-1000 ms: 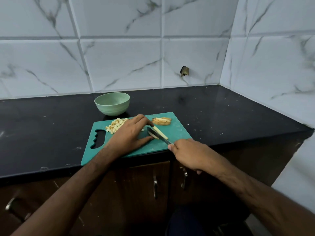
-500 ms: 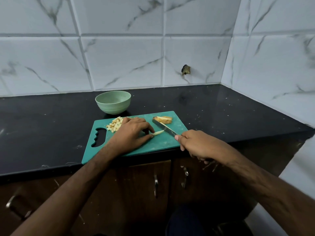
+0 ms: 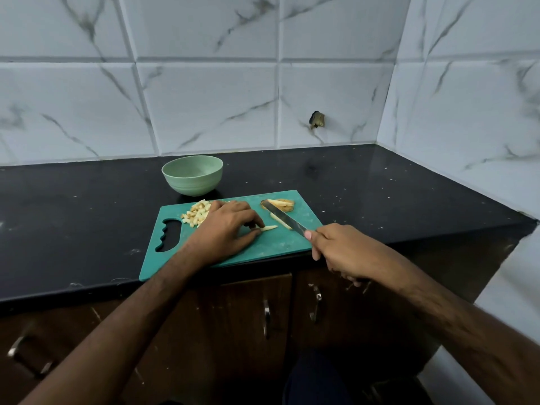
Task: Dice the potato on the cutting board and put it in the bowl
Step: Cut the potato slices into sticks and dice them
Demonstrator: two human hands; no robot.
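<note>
On the board [image 3: 280, 244], my left hand [image 3: 225, 229] pins a thin, probably slippery potato stick [image 3: 268, 228]; right hand [image 3: 344, 252] grips the knife [image 3: 285, 219].

A home kitchen: a black stone tabletop [image 3: 350, 182] meets white marble-look wall tiles [image 3: 204, 106] at a far right corner, brown wooden cabinet doors [image 3: 233, 317] with metal handles [image 3: 266, 318] below its near edge.
</note>
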